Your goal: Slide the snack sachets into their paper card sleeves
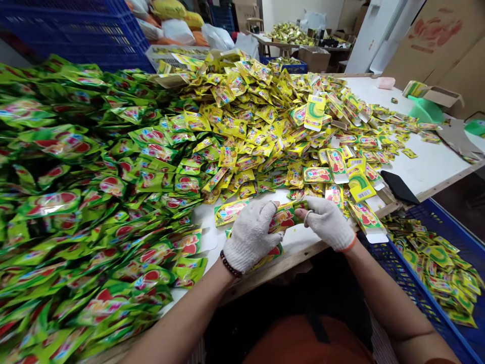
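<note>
My left hand (254,235), in a white knitted glove, is closed around a small candy box (283,218) with a red watermelon picture, just above the table's front edge. At the box's right end, my right hand (326,222), also gloved, pinches a small green packet (301,205); how far the packet is inside the box cannot be made out. A similar yellow box (230,212) lies left of the box I hold. Another, partly hidden, is under my left hand. To the right lies a box with its white flap open (367,220).
Green watermelon packets (109,187) heap over the left of the white table (401,174); yellow packets (242,121) pile in the middle. A black phone-like slab (399,187) lies at the right edge. Below stands a blue crate (420,296) of yellow packs. Blue crates (76,33) stand behind.
</note>
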{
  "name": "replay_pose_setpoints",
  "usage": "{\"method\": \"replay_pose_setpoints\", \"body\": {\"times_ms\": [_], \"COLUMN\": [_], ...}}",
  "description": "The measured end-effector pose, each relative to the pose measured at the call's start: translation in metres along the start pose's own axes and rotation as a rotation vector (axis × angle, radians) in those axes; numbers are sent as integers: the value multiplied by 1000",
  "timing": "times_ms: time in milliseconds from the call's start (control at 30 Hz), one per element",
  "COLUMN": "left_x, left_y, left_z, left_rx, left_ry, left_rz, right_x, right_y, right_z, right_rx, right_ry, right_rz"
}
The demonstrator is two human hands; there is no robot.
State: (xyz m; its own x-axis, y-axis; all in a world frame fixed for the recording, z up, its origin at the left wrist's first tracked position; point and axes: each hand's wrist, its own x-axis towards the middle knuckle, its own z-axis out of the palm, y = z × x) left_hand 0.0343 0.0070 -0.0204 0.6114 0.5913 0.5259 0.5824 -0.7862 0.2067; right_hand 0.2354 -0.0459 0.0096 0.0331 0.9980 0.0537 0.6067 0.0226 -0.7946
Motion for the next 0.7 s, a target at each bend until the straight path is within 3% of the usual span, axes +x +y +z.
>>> {"method": "replay_pose_setpoints", "body": {"times_ms": [100,233,367,533,700], "left_x": [1,3,3,4,0], "left_y": [0,1,-1,-4,-14], "left_z": [-1,-2,-6,-9,-18], "left_rx": [9,20,37,48,0], "left_ry": [-7,-13,-35,-79,-129], "left_rz": [5,25,6,-22,57], "right_x": [-1,2,4,-2,-4], "right_y": [0,-4,-4,-6,-9], "right_z": [-5,-5,-3,-2,18], "right_rx": [107,-69,23,312,570], "right_ry": [-51,71,-153,-323,-618], "right_rz": [76,-71,10,208,179]}}
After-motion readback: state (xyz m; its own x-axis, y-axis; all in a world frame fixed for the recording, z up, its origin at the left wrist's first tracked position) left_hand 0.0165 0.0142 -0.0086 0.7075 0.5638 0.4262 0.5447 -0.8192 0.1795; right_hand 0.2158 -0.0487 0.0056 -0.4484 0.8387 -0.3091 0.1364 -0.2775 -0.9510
